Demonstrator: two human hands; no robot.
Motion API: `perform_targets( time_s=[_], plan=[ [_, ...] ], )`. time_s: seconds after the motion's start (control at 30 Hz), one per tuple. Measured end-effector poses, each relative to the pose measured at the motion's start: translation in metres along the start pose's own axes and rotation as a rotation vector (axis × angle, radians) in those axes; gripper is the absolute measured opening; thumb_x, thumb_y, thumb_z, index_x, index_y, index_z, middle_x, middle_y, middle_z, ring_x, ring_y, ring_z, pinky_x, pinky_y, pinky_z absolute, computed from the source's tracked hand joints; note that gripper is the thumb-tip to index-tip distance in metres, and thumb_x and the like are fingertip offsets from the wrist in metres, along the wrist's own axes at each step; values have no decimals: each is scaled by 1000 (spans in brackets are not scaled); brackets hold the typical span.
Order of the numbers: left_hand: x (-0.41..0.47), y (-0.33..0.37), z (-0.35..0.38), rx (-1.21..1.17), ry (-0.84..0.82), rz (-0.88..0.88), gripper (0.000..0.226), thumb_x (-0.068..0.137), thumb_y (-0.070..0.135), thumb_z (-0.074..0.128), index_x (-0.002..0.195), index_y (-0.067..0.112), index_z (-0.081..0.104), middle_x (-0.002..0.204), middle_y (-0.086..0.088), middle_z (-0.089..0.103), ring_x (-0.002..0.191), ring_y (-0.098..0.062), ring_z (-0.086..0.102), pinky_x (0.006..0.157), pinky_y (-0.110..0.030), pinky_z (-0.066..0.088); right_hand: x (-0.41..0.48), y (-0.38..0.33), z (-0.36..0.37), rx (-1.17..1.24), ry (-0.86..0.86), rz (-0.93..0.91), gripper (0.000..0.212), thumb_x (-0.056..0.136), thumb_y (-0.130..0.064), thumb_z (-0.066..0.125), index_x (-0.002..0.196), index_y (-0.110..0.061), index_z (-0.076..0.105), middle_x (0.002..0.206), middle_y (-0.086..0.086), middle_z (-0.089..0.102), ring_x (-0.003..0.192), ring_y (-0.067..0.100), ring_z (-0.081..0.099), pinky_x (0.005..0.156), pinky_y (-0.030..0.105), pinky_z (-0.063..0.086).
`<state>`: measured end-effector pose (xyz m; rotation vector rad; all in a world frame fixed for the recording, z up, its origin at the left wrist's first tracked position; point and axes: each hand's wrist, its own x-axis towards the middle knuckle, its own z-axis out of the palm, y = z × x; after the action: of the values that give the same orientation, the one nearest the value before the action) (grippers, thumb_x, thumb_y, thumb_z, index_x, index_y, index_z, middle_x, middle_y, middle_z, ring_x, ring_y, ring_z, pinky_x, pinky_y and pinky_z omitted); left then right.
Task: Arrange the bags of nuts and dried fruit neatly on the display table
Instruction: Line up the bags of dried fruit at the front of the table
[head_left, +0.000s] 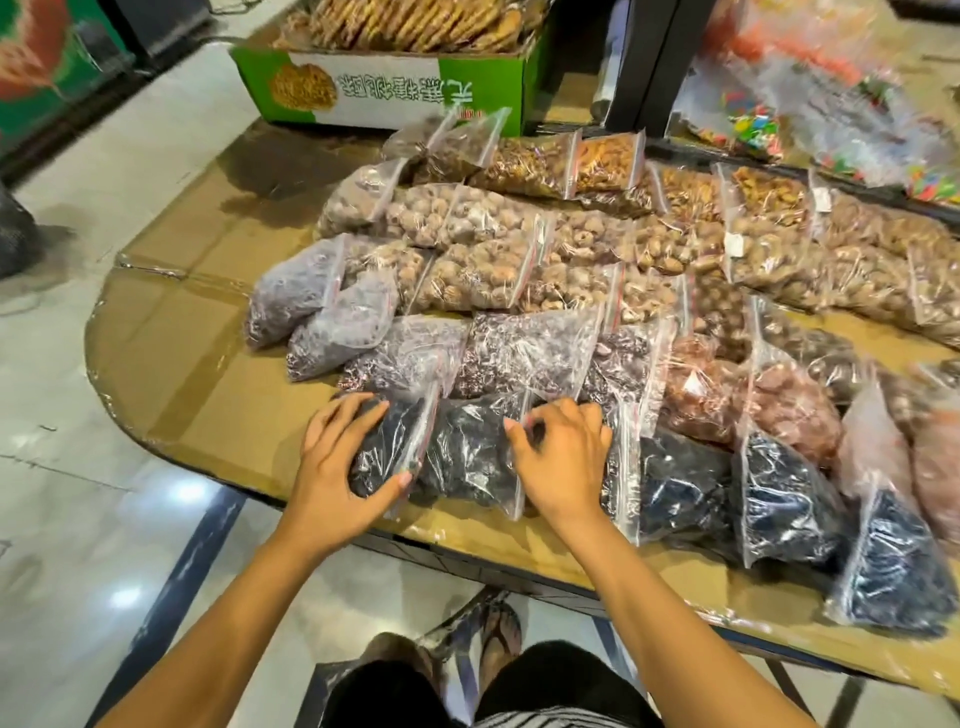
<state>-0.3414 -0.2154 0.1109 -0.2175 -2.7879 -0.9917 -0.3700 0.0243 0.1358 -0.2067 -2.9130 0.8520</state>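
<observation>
Gripping the end dark-fruit bag (387, 441), left hand (337, 460); right hand (563, 460) apparently pinching the next bag (467, 460), grip half hidden.

Upside-down Chinese characters on green box (384, 88)

Clear zip bags (519, 270) lying in overlapping rows on the cardboard-covered display table (182, 364) — black dried fruit (467, 457) nearest, purplish fruit (519, 353) next, pale brown nuts (467, 218) behind, golden pieces (605, 156) farthest.
</observation>
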Motion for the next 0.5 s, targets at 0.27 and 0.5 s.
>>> perform_targets(
  time_s=[0.27,0.5],
  plan=[
    [6,-14,-10,65,-178,122,86,79,80,35,148,32,21,155,-2,22,143,-25,15,111,-57,21,-3,-7,0,54,37,70,24,83,-41,64,72,-19,61,83,-5,58,94,18,40,76,33,27],
    [56,-42,-67,-72,-12,164,80,83,76,32,147,29,23,157,-9,18,144,-28,10,114,-47,13,-2,-80,1,-232,213,288,49,84,-36,63,117,-3,50,106,18,60,105,37,51,87,48,46]
  ],
)
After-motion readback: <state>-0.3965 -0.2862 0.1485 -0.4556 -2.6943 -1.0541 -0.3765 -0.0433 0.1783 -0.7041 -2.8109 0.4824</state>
